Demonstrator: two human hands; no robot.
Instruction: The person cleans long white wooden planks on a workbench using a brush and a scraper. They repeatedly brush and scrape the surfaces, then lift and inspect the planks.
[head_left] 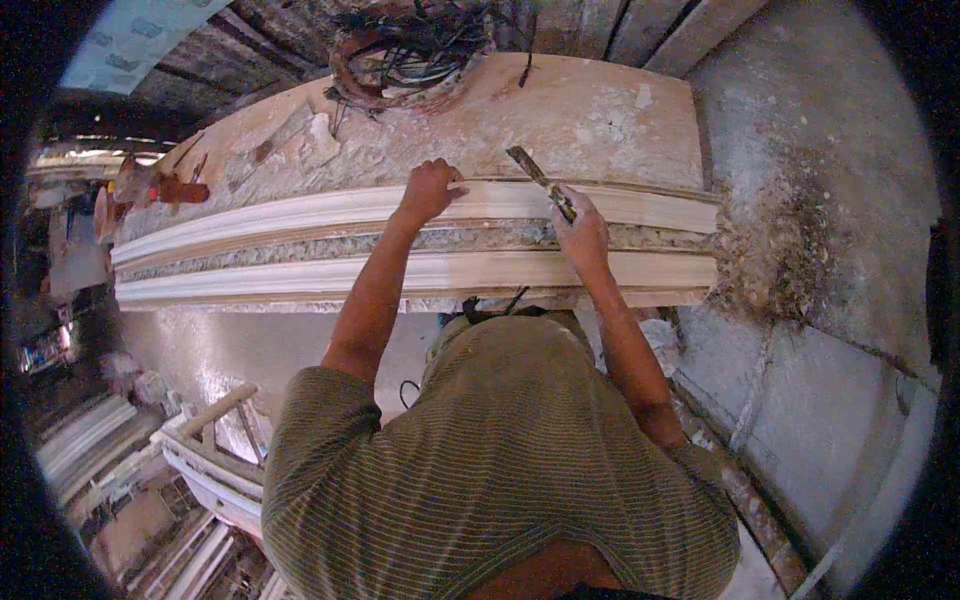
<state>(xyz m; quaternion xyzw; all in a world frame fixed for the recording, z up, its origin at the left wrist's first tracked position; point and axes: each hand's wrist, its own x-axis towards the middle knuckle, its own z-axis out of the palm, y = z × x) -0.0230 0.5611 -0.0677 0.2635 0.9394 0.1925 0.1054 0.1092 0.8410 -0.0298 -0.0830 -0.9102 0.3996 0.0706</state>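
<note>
Two long, pale plaster mouldings lie side by side across the bench: the far moulding (330,222) and the near moulding (560,272), with a rough, crumb-strewn gap between them. My left hand (430,192) rests on the far moulding's back edge, fingers curled and thumb toward the right. Whatever those fingers may pinch is hidden. Over the right part of the same moulding, my right hand (582,232) grips a narrow, stained hand tool (538,176). Its dark, flat end points away and to the left; its exact kind is not clear.
Behind the mouldings the board (590,110) bears dried plaster and a round bundle of dark strands (410,65). A reddish-brown block (183,191) sits at the far left. Debris (775,245) is heaped on the floor to the right. A wooden frame (215,455) stands lower left.
</note>
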